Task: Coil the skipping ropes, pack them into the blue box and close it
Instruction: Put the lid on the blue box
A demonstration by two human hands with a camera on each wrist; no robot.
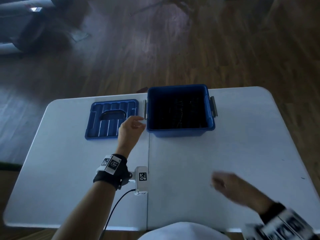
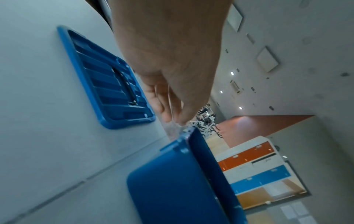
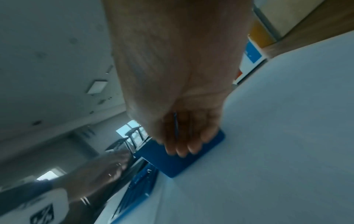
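Blurred near the camera, my right hand (image 1: 225, 186) is hovering loose-fingered, holding nothing. My left hand (image 1: 132, 126), fingers relaxed, is reaching between lid (image 1: 110, 118) and blue box (image 1: 180, 132); dark ropes (image 1: 180, 111) are lying inside. Risk: protruding coils are blocking the lid.

Open box (image 1: 180, 132) at table's (image 1: 225, 153) far edge, lid (image 1: 110, 118) flat just left, ropes (image 1: 180, 111) inside box

I see a white folding table (image 1: 225, 153) on dark wooden flooring (image 1: 173, 49), with orange, white and blue lockers (image 2: 258, 169) behind.
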